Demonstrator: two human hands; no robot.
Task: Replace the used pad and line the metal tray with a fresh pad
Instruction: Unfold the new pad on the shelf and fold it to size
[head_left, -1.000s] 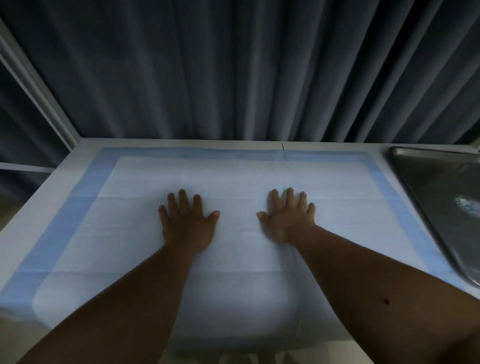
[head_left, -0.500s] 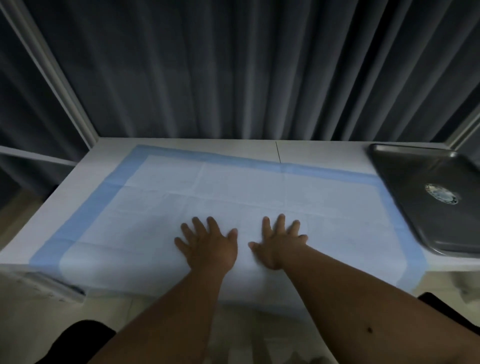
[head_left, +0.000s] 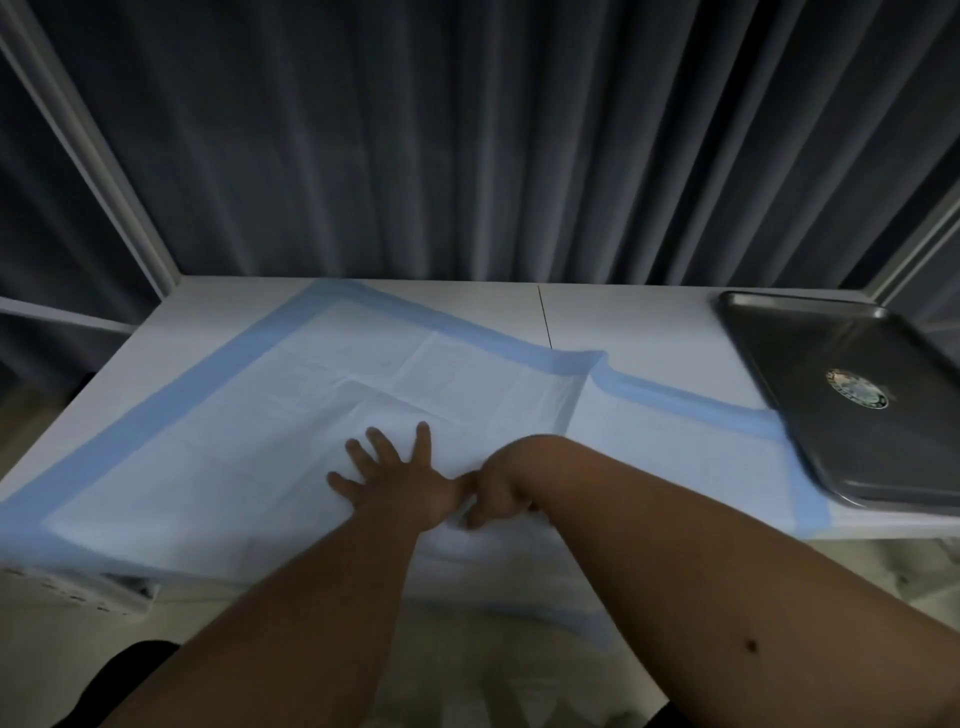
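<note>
pad (head_left: 322, 415): spread on table (head_left: 649, 332), creased mid-far edge | left hand (head_left: 395, 475): flat, fingers splayed, pressing pad | right hand (head_left: 496, 493): fingers curled, pinching pad at near edge | metal tray (head_left: 831, 405): far right

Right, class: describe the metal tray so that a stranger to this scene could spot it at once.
Start at the white table before the dark pleated curtain and look to its right end. There lies the shallow rectangular grey metal tray, beside the white, blue-bordered pad. It alone is dark and shiny, with a round sticker inside.
</note>
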